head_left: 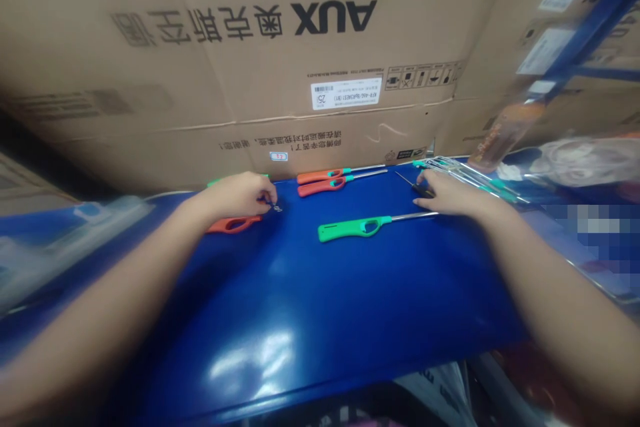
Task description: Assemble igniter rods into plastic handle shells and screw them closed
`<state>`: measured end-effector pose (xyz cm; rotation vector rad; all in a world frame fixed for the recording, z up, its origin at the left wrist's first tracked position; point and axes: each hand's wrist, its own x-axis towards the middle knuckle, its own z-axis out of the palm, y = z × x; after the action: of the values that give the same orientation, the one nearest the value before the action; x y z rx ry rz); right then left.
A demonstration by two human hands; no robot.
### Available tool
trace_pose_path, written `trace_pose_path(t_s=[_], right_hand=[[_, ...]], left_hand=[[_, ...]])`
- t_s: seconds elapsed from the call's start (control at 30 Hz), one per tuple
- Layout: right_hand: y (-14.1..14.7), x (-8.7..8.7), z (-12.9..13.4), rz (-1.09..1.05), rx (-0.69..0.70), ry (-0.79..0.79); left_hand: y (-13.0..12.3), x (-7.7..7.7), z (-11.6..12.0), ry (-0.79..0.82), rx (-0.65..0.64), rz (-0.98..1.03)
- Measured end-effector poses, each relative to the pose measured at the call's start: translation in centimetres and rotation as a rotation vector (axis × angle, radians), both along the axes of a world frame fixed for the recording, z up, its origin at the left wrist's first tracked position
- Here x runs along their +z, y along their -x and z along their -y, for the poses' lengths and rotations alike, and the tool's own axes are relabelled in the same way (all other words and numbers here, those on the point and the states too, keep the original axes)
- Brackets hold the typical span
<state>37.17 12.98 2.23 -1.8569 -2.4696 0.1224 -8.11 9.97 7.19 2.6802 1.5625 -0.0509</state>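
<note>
My left hand (240, 195) is closed, thumb and fingers pinched on a small dark and silvery piece (275, 207) too small to name. It hovers over an orange lighter handle (234, 224), and a bit of green shows behind it. My right hand (443, 192) is wrapped round the dark handle of a screwdriver (424, 191), its thin shaft pointing left and away. Between the hands lie a long-necked green lighter (345, 229) and two orange lighters (323, 188) side by side. Beyond my right hand sits a bundle of metal lighter tubes (467, 177) with teal ends.
A large cardboard box (210, 93) stands upright along the back of the blue table (310, 307). At the right are an orange drink bottle (505, 137) and a clear plastic bag (585, 160). Clear plastic packaging (80, 240) lies at the left.
</note>
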Motion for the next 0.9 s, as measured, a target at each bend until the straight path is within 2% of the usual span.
trace_pose_path(t_s=[0.07,0.23,0.73,0.9], right_hand=[[0.2,0.0,0.1,-0.021,-0.044,0.021],[0.4,-0.3,0.0,-0.073,-0.09,0.028],[1.3,0.4,0.7,-0.05,-0.066,0.082],[1.3,0.2,0.6,-0.006,-0.14,0.069]], left_hand=[[0.7,-0.5,-0.6,-0.009,0.027,-0.014],[0.6,-1.5,-1.1,0.017,-0.017,0.01],[-0.1,-1.7,-1.0,0.02,0.046,-0.002],[-0.1,-2.0,-1.1,0.002,0.054,0.036]])
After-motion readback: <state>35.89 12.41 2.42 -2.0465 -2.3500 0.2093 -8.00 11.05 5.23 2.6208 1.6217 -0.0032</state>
